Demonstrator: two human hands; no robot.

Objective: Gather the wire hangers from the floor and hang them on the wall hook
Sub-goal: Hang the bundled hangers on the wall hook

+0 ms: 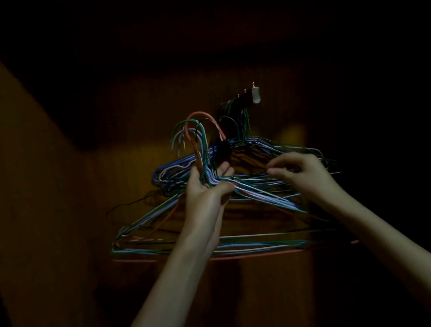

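Observation:
My left hand (208,189) grips a thick bundle of wire hangers (164,242) by their necks, held up in front of a dark wooden wall. Their hooks (194,136) in green, red and pale blue stick up above my fingers. My right hand (299,169) reaches among the wires on the bundle's right shoulder, fingers curled; whether it pinches a wire is unclear. The wall hook rack (250,96) sits up and to the right, with several dark hangers (239,121) hanging from it.
The scene is very dim. A wooden panel (133,180) lies behind the hangers. A lighter wall surface (19,191) rises on the left. The right side is black.

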